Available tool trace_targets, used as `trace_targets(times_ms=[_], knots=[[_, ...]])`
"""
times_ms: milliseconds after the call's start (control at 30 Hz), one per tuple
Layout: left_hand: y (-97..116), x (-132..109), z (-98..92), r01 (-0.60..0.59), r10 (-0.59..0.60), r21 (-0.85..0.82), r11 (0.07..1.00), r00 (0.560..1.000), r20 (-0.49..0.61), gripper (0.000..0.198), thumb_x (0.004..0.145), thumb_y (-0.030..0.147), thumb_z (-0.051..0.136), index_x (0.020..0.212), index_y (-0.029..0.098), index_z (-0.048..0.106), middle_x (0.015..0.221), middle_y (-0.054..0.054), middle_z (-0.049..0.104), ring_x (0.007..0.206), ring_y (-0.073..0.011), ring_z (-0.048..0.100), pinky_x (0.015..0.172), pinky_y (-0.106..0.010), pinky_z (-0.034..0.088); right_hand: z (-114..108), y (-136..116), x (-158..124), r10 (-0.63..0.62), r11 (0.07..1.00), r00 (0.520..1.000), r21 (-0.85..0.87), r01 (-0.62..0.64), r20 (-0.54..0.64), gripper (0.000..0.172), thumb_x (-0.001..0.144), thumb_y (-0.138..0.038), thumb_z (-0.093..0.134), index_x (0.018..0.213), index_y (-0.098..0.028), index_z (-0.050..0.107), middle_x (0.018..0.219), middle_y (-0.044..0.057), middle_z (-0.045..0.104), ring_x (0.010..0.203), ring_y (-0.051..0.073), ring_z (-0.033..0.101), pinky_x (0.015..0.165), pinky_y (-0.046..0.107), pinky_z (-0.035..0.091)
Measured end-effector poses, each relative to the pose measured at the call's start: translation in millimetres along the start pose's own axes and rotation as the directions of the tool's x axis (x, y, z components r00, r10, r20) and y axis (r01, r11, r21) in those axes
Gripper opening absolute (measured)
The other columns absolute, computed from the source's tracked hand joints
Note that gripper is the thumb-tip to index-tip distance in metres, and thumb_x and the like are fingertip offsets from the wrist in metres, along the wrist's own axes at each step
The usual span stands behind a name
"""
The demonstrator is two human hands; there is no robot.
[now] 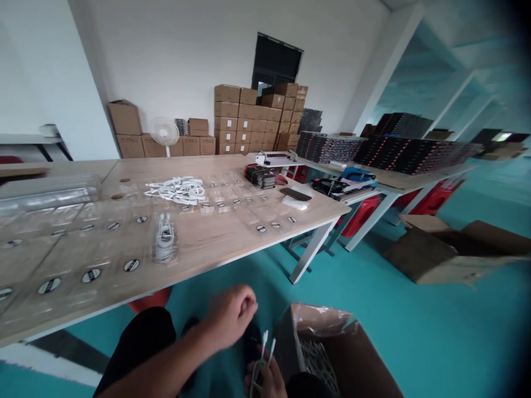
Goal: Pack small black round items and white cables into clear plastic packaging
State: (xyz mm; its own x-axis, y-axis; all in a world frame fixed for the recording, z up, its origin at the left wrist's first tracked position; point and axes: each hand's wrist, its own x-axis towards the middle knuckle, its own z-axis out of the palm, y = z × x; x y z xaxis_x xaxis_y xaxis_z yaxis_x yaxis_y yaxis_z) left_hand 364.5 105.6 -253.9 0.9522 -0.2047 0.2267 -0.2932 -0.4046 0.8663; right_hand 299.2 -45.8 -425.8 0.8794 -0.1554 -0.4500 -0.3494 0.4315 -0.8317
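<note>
My left hand (230, 317) is closed in a fist low in the view, below the table's front edge, and I see nothing in it. Just under it, my right hand (266, 378) grips a white cable (259, 362) with its plug ends pointing up. Right beside that hand stands an open cardboard box (327, 354) holding a lattice-patterned insert. A wooden table (232, 221) stretches ahead, covered with clear plastic blister trays (89, 235). A loose pile of white cables (176, 190) and a coiled cable in a clear tray (165, 240) lie on it, out of reach of both hands.
A black phone (295, 194) and a dark stack of packages (260, 176) lie at the table's far end. Further tables carry black boxes (406, 155). Stacked cartons (257, 116) and a white fan (164, 131) stand by the wall. An open carton (452, 251) sits on the teal floor.
</note>
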Motion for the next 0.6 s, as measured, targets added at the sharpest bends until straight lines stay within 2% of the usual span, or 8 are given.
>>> trace_targets(times_ms=[67,133,200,300,367,433,500,600], knots=[[17.3,52.1,-8.0,-0.238,0.261,0.263,0.935,0.964,-0.057,0.018,0.088,0.021,0.047,0.098,0.022,0.061,0.1,-0.007,0.064,0.097,-0.0229,0.057,0.088,-0.037,0.043,-0.9,6.5,2.8,-0.026,0.996,0.999,-0.089,0.023,-0.025,0.063,0.06,-0.061,0.071,0.107,-0.021,0.055,0.056,-0.004,0.061,0.038,0.012,0.051,0.039,0.022,0.033],[23.6,99.9,-10.1,-0.316,0.376,0.458,0.831,0.926,-0.044,0.031,0.085,0.019,0.052,0.115,0.02,0.056,0.122,-0.01,0.059,0.116,-0.0253,0.05,0.099,-0.04,0.04,-1.1,11.2,5.8,-0.052,0.989,0.998,-0.143,0.045,-0.042,0.061,0.056,-0.065,0.071,0.097,-0.021,0.056,0.051,-0.006,0.057,0.037,0.011,0.048,0.038,0.021,0.03],[20.6,135.4,-8.3,-0.302,0.373,0.589,0.75,0.928,0.0,0.042,0.082,0.019,0.057,0.124,0.017,0.051,0.132,-0.012,0.054,0.125,-0.0264,0.043,0.104,-0.04,0.036,-2.9,14.1,10.0,-0.076,0.985,0.996,-0.156,0.068,-0.047,0.061,0.053,-0.069,0.072,0.087,-0.021,0.055,0.047,-0.007,0.053,0.035,0.01,0.045,0.037,0.02,0.029],[10.6,157.3,-5.7,-0.27,0.319,0.686,0.675,0.946,0.059,0.034,0.083,0.017,0.055,0.117,0.014,0.058,0.117,-0.014,0.062,0.117,-0.0271,0.049,0.102,-0.041,0.037,-9.3,16.7,17.9,-0.078,0.99,0.995,-0.121,0.07,-0.067,0.064,0.046,-0.073,0.072,0.08,-0.021,0.054,0.044,-0.007,0.051,0.034,0.009,0.044,0.036,0.02,0.027],[8.1,150.0,-7.3,-0.288,0.324,0.708,0.645,0.942,0.088,0.025,0.086,0.013,0.049,0.106,0.014,0.064,0.101,-0.013,0.065,0.105,-0.0262,0.054,0.1,-0.041,0.037,-14.3,17.2,22.6,-0.039,0.995,0.995,-0.095,0.03,-0.088,0.068,0.04,-0.076,0.073,0.078,-0.022,0.054,0.043,-0.006,0.052,0.033,0.011,0.045,0.036,0.022,0.029],[11.8,126.8,-10.4,-0.331,0.376,0.72,0.61,0.921,0.105,0.024,0.088,0.011,0.045,0.096,0.016,0.067,0.091,-0.01,0.065,0.098,-0.0243,0.054,0.102,-0.042,0.033,-17.4,14.7,25.1,0.006,0.996,0.994,-0.092,-0.016,-0.105,0.069,0.038,-0.076,0.073,0.076,-0.022,0.054,0.043,-0.005,0.054,0.034,0.012,0.047,0.036,0.023,0.032],[19.4,90.2,-11.9,-0.377,0.447,0.713,0.591,0.889,0.099,0.023,0.089,0.012,0.045,0.091,0.018,0.067,0.087,-0.006,0.064,0.095,-0.0222,0.053,0.107,-0.044,0.025,-17.2,7.9,23.9,0.042,0.994,0.994,-0.093,-0.052,-0.104,0.064,0.04,-0.074,0.074,0.073,-0.022,0.055,0.046,-0.004,0.057,0.036,0.013,0.05,0.038,0.024,0.036],[26.0,20.7,-6.4,-0.432,0.49,0.63,0.645,0.867,0.093,0.017,0.088,0.014,0.05,0.09,0.022,0.064,0.083,-0.002,0.061,0.092,-0.0196,0.052,0.1,-0.042,0.027,-10.4,-7.1,14.6,0.099,0.991,0.993,-0.089,-0.104,-0.058,0.058,0.044,-0.069,0.077,0.071,-0.022,0.058,0.053,-0.001,0.062,0.042,0.014,0.055,0.041,0.025,0.04]])
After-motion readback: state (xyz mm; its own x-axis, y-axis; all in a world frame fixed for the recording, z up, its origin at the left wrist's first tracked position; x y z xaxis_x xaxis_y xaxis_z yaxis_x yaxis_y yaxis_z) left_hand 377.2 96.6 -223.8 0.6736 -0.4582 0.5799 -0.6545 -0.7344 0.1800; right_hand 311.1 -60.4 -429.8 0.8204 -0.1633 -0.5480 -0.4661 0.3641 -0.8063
